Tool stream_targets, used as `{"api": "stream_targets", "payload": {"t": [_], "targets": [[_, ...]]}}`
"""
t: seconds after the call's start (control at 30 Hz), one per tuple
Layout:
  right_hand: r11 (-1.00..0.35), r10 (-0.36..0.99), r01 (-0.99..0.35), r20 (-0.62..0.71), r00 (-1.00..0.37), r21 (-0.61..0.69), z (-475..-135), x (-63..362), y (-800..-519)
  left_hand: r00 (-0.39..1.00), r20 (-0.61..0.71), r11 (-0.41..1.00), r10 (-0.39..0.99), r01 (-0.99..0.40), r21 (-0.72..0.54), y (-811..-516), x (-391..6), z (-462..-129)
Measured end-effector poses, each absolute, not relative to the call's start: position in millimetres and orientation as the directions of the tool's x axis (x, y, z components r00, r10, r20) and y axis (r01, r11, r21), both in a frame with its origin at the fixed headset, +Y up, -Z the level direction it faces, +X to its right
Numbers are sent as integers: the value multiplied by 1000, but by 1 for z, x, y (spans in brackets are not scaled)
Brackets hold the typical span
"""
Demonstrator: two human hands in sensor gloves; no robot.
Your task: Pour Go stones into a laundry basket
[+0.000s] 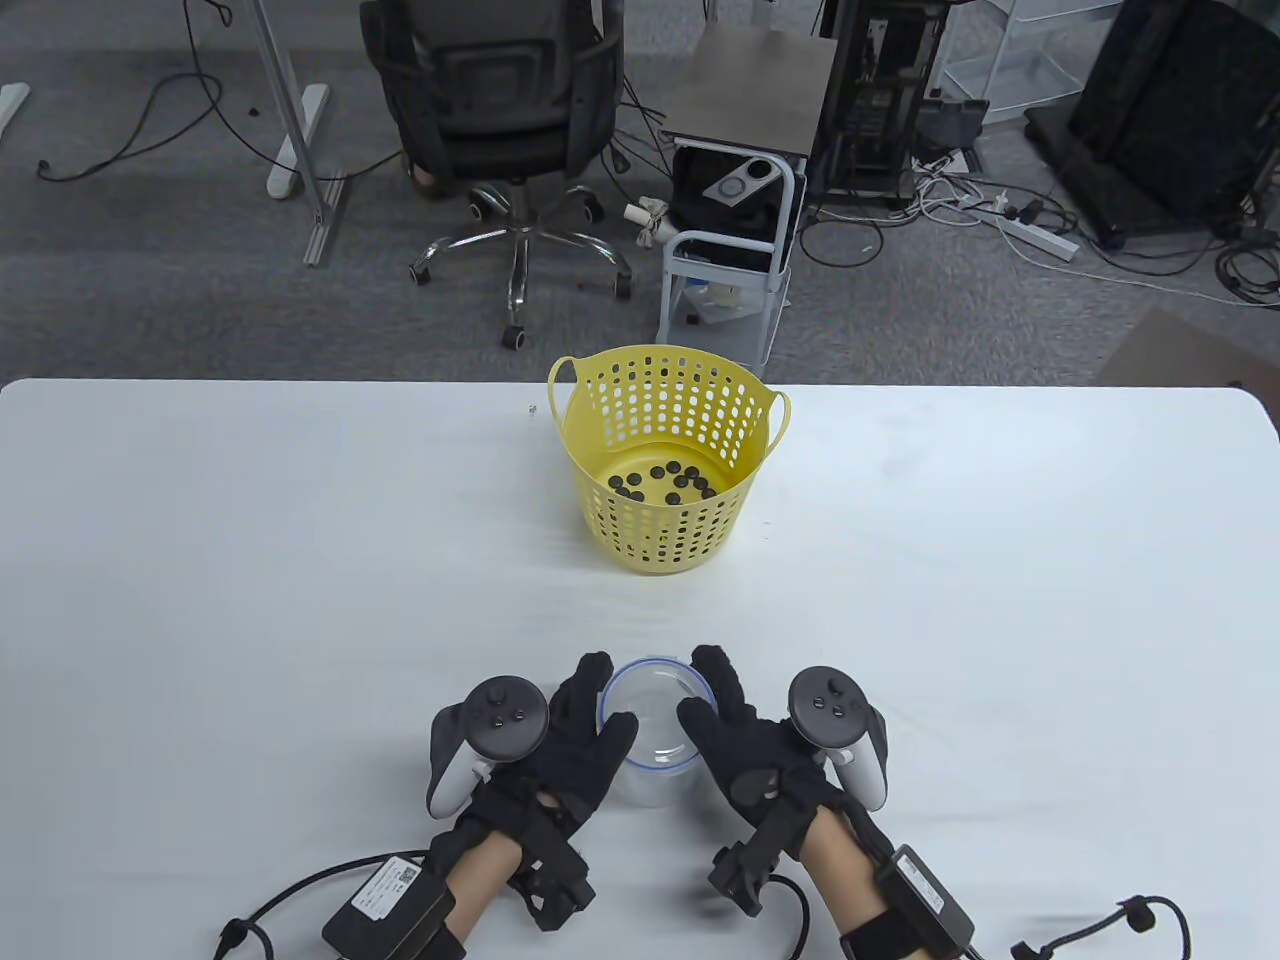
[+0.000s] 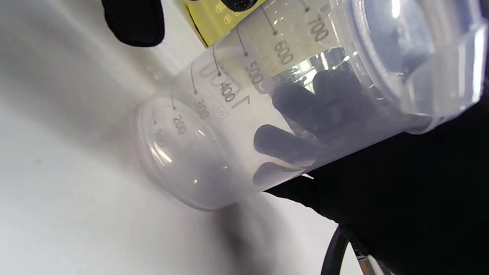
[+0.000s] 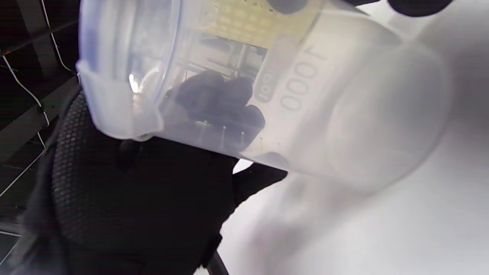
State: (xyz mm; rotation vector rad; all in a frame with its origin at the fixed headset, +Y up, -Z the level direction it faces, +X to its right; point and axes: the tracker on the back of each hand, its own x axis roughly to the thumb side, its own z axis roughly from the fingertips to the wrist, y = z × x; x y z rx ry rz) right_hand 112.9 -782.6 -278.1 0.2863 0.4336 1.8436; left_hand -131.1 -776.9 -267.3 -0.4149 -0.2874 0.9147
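Empty cup set upright, stones already in the basket.
Table view: both hands, left (image 1: 560,745) and right (image 1: 745,745), clasp the cup (image 1: 648,735) near the worktop's (image 1: 200,600) front edge; stones (image 1: 662,484) lie in the basket (image 1: 668,460) by the far edge. Left wrist view: fingers (image 2: 290,143) press its wall, steadying it. Right wrist view: the same.

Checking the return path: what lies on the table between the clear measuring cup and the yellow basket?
Nothing: in the table view only bare white table shows between the measuring cup and the basket.
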Motion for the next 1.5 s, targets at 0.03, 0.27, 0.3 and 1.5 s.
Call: {"api": "stream_targets", "payload": {"t": [0.03,0.27,0.3,1.5], "targets": [[-271,951,-865,-24,-309,422,-278,114,-781,589,80,554,804,-694,-460,-777,-132,-268],[-403,912,-845,75,-403,351,-281,119,-772,616,149,619,773,-684,-386,-769,-138,-271],[-416,907,-845,83,-413,337,-281,120,-770,631,168,643,757,-676,-361,-766,-140,-271],[-978,204,-206,55,-977,-36,-298,169,-771,985,114,992,129,-128,-22,-760,-199,-292]]}}
